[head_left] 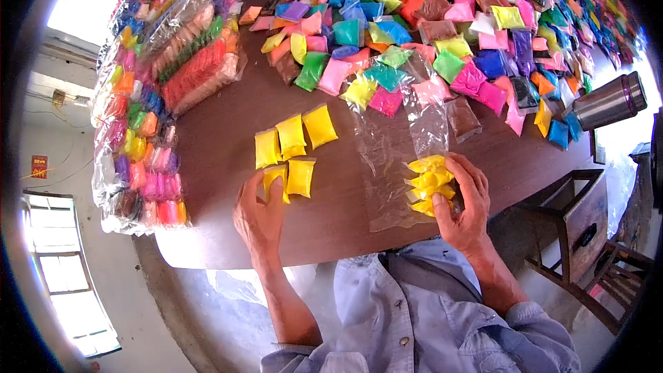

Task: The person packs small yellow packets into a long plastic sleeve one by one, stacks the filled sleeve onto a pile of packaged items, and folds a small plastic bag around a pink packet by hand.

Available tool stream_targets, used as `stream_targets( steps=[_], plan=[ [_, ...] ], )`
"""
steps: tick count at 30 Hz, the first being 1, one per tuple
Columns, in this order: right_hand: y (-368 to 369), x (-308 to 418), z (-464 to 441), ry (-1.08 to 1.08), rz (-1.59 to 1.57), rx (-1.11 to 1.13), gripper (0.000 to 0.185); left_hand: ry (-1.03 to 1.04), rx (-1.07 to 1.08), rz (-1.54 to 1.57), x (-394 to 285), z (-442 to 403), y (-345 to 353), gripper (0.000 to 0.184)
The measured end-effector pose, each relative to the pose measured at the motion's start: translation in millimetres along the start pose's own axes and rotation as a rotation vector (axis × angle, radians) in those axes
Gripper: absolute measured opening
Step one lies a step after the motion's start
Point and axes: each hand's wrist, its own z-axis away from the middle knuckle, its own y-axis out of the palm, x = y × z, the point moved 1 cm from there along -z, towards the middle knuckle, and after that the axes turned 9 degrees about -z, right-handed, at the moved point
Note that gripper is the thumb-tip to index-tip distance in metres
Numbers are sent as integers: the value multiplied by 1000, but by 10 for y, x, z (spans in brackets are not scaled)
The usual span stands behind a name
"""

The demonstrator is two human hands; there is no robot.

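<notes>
Several yellow packets (291, 137) lie in two short rows on the brown table. My left hand (262, 217) is at the nearest-left yellow packet (274, 178), its thumb and fingertips closed on that packet's lower edge. To the right, my right hand (464, 207) has its fingers wrapped round a stack of yellow packets (429, 185). That stack rests at the right edge of a clear plastic bag (390, 186), which is spread flat between my hands.
A large heap of coloured packets (400, 21) covers the far side of the table (221, 214). Filled clear bags (141, 145) line the left edge. A metal flask (611, 101) lies at the right. A wooden chair (580, 235) stands beyond the right edge.
</notes>
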Motion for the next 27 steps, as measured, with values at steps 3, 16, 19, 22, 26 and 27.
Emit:
stream_targets(
  steps=[3,16,19,22,26,27],
  plan=[
    [-7,-2,5,0,-5,-1,57,0,28,63,-56,24,-58,41],
    [8,16,-8,-6,-8,-16,57,-119,130,599,-49,271,-100,39],
    [2,27,-19,-16,-11,-21,57,-42,250,840,-452,342,-12,37],
    [3,29,-13,-10,-18,-33,57,4,427,897,-848,341,190,35],
    [9,21,1,2,-15,-33,58,244,419,986,-1136,269,566,32],
    [7,20,6,5,-8,-35,58,340,415,959,-1188,263,612,31]
  ],
)
